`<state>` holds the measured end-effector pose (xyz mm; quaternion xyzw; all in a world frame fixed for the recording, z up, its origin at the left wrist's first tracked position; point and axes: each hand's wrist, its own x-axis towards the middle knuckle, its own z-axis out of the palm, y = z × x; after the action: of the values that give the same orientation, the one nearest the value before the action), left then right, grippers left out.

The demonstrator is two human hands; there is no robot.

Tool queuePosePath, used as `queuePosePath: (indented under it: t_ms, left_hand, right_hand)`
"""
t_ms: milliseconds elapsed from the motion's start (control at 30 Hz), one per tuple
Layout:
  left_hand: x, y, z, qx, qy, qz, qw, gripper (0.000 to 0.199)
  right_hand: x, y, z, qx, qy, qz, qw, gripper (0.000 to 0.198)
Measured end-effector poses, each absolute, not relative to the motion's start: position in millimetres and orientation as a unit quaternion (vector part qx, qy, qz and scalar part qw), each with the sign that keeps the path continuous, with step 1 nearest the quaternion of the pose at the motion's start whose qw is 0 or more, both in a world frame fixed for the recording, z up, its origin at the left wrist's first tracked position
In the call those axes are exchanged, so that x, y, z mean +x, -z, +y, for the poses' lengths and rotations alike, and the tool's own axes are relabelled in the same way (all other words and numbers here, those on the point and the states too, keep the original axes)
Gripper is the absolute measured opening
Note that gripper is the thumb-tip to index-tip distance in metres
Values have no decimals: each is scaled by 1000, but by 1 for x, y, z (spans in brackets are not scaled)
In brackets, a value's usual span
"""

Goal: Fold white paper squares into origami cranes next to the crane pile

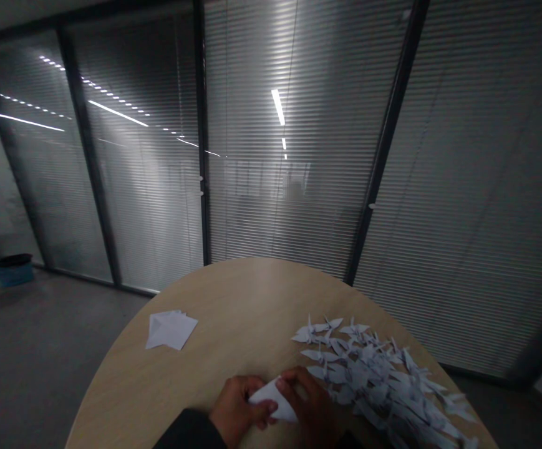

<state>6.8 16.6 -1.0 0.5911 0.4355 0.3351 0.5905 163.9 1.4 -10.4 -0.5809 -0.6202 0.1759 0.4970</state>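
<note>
Near the front edge of the table, a folded piece of white paper is held between both my hands. My left hand grips its left side, with the thumb lying across the front of the paper. The fingers of my right hand are closed on its upper right side. Part of the paper is hidden behind my fingers. Just to the right of my right hand lies a big cluster of folded white paper cranes. A small stack of white paper sheets lies farther off to the left.
The round wooden table reaches almost to a glass partition with blinds. On the floor at the far left stands a blue bucket with a dark liner. Paper cranes spread toward the table's right edge.
</note>
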Motion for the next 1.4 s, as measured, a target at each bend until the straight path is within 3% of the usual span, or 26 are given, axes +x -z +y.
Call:
queuePosePath:
  t_ms: [400, 533, 867, 1067, 1400]
  left_hand:
    - [0, -7, 30, 459, -484, 414, 619, 51]
    - [-1, -13, 28, 449, -509, 395, 619, 46]
    - [-4, -15, 29, 420, -536, 415, 603, 43]
    - [-2, -16, 29, 459, -468, 434, 618, 47]
    - [-4, -13, 28, 494, -475, 456, 569, 47]
  right_hand:
    - [163, 0, -2, -615, -242, -580, 477, 30]
    - [164, -1, -1, -602, -259, -582, 482, 31]
    - [162, 3, 0, -565, -303, -606, 471, 22]
    - [168, 2, 4, -572, -328, -569, 491, 25]
    - [165, -5, -1, -571, -348, -555, 495, 25]
